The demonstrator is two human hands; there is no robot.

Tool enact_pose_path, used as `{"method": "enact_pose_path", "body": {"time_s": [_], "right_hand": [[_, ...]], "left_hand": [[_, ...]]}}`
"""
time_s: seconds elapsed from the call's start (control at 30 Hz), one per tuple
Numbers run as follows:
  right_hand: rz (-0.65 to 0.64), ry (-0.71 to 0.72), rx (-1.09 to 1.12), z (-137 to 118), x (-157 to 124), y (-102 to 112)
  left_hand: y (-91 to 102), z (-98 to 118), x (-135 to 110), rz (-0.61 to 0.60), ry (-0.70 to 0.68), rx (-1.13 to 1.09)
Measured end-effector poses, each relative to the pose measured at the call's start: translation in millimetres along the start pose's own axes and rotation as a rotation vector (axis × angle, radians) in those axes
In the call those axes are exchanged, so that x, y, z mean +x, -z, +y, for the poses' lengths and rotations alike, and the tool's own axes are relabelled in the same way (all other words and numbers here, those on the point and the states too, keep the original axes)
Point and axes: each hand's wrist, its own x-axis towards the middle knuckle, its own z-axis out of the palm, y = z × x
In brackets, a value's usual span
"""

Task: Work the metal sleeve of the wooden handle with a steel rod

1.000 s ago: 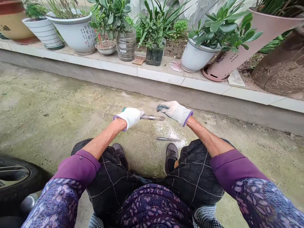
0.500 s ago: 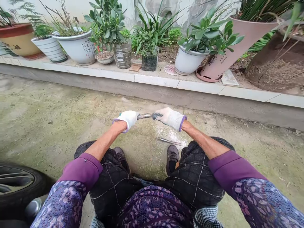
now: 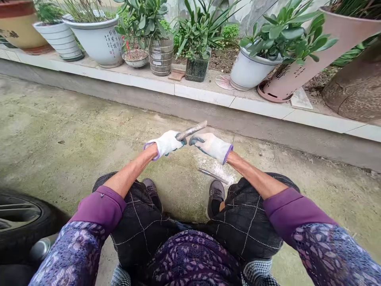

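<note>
My left hand [image 3: 171, 143], in a white knit glove with dark-coated fingers, is closed around one end of a short greyish stick [image 3: 193, 130]. A band of silvery wrapping or wire seems to run round its middle. The stick's free end slants up to the right, away from me. My right hand [image 3: 210, 146], gloved alike, is just right of and below the stick, apart from it. Its fingers are curled together, and whatever they hold, if anything, is hidden. Below it, a thin metallic rod [image 3: 212, 174] lies on the ground beside white powder [image 3: 222, 171].
Ahead, a low tiled ledge [image 3: 202, 96] carries several potted plants, among them a white pot [image 3: 253, 71] and a tall pink pot [image 3: 309, 59]. A car wheel [image 3: 24, 222] stands close at my left. My shoes rest on the concrete ground [image 3: 181, 190].
My right hand has let go of the stick's right end. That end has swung up and away in my left hand, showing more of the stick. The view has shifted slightly.
</note>
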Motion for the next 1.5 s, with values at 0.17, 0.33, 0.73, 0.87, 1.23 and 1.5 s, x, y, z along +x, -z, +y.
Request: {"method": "enact_pose_path", "body": {"time_s": [0.17,0.33,0.73,0.87,1.23,1.5], "right_hand": [[-0.131,-0.011,-0.250,-14,-12,-9],[-0.108,-0.007,-0.295,-8,-17,2],[-0.058,-0.079,0.196,25,-7,31],[-0.116,-0.046,0.122,10,-8,8],[-0.060,0.014,-0.148,27,9,16],[-0.138,-0.179,0.238,18,7,30]], "left_hand": [[-13.4,-6,21,0.047,-0.006,0.520],[-29.7,-4,23,-0.038,-0.148,0.890],[-8.5,9,9,0.125,-0.303,0.467],[-8.9,-2,20,0.184,-0.180,0.432],[-20.8,-3,20,-0.060,-0.282,0.925],[-6.3,-3,18,0.073,-0.260,0.460]]}}
